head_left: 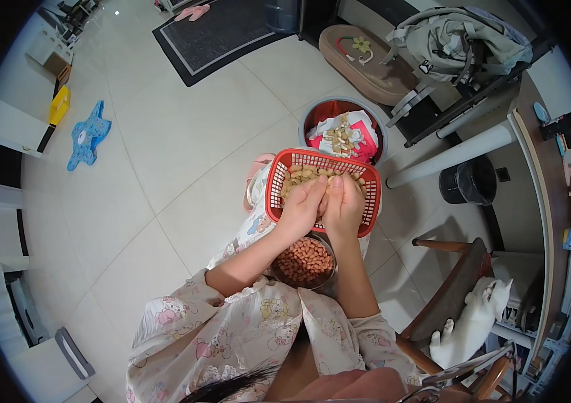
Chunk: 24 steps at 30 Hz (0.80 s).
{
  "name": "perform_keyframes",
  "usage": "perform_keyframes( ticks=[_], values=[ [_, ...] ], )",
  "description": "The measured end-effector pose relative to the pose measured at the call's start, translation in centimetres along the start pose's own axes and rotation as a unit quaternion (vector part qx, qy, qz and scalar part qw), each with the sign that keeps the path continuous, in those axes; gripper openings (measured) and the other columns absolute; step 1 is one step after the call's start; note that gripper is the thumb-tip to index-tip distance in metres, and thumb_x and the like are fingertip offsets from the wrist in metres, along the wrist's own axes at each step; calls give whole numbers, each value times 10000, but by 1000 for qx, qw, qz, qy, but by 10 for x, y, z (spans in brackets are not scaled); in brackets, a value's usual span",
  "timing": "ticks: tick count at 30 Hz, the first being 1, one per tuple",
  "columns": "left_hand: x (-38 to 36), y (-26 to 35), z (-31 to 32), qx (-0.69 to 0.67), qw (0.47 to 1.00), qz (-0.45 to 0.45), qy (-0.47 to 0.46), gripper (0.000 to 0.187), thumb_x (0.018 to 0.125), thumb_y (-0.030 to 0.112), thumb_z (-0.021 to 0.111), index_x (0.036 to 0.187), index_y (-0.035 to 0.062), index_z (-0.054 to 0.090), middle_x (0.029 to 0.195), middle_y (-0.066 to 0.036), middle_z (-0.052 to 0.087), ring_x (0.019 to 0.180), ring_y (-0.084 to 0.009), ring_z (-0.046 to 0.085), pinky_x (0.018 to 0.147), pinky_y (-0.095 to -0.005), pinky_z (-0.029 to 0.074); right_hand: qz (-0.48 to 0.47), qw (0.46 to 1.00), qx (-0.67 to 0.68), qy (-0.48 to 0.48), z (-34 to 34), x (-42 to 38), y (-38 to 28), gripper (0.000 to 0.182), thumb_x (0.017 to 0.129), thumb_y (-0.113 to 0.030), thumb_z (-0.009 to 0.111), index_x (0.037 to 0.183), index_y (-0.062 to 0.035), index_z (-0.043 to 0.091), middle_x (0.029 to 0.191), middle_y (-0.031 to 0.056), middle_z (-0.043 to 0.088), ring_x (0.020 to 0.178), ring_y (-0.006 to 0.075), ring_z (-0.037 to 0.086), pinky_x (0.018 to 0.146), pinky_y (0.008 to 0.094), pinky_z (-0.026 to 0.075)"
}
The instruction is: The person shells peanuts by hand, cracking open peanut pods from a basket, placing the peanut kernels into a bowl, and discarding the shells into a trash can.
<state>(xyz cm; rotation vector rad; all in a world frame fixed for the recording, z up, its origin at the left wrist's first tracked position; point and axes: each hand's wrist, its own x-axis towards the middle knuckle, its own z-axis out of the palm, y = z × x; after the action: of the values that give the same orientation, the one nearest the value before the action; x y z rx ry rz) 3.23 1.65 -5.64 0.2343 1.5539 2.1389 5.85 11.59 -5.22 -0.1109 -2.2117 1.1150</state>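
My left hand (307,201) and my right hand (343,205) meet over a red plastic basket (273,201) on my lap. Fingers of both are closed and pressed together around a peanut (330,180), of which only a little shows. Unshelled peanuts (302,173) lie in the basket beneath and beyond my fingers. Closer to my body, below my wrists, a round metal bowl (330,277) holds many shelled reddish peanut kernels (304,260). My forearms pass on either side of that bowl.
Past the basket stands a bin (383,127) with peanut shells (343,136) on crumpled wrapping. At right a white cat (468,326) lies on a wooden chair (450,289), near a desk (534,201) and a black bin (467,183). A backpack (463,43) sits at the upper right.
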Motion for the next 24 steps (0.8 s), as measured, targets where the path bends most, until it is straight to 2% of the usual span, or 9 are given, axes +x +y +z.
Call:
perform_keyframes(
  ticks=[3,6,9,11,14,15,17,19,24],
  values=[
    [1,4,-2,-32,999,-22,-19,402,1006,320,373,684,90,441,567,40,406,480,-50,351,442,-212,282,32,998,42,-16,-5,2,1,238,914,-134,485,721,3,507,643,149,522,642,324,525,595,426,397],
    [3,2,-2,-71,996,-36,-29,397,1006,348,365,700,104,431,561,48,383,467,-43,329,423,-201,258,29,998,18,-46,-10,2,4,243,930,-167,455,779,14,515,733,157,547,697,296,524,649,380,401],
    [3,4,-1,-61,997,-41,-33,406,1006,362,352,693,114,424,553,58,350,456,-39,296,413,-198,222,30,999,-10,-22,-13,5,3,181,901,-138,521,826,1,607,783,125,602,756,290,559,683,375,439],
    [3,5,-1,-47,997,-48,-34,416,1006,363,342,678,119,418,545,65,328,449,-38,274,410,-198,199,21,998,46,-24,-16,10,2,139,872,-130,570,898,-24,656,839,101,624,803,279,566,746,353,451],
    [6,6,-5,-77,992,-89,-40,385,1004,344,354,704,117,434,567,57,345,480,-39,289,418,-197,199,23,997,50,-48,-20,10,-2,136,825,-116,616,925,-47,678,861,87,615,830,274,563,768,353,453],
    [8,6,-9,-122,981,-133,-66,362,1003,332,358,731,111,446,586,50,363,494,-42,298,422,-196,199,25,997,51,-50,-22,10,-2,136,825,-116,616,925,-47,678,861,87,615,830,274,563,768,353,453],
    [13,3,-17,-169,966,-176,-88,340,1002,321,362,758,106,459,604,43,382,509,-45,307,426,-195,200,-63,995,-5,-72,-26,12,0,145,767,-86,648,904,-48,675,892,76,599,853,267,558,771,361,454],
    [16,3,-22,-245,935,-213,-140,292,1002,302,358,832,94,473,640,34,410,527,-50,321,437,-192,208,-78,992,-19,-93,-28,13,2,150,750,-76,651,896,-49,673,899,74,591,861,267,557,770,367,454],
    [15,4,-17,-235,944,-215,-87,294,1003,344,368,889,108,501,687,29,482,512,-34,364,425,-183,217,-131,982,-60,-119,-30,16,10,152,722,-52,659,874,-52,667,915,72,577,868,268,554,763,373,458]
  ],
)
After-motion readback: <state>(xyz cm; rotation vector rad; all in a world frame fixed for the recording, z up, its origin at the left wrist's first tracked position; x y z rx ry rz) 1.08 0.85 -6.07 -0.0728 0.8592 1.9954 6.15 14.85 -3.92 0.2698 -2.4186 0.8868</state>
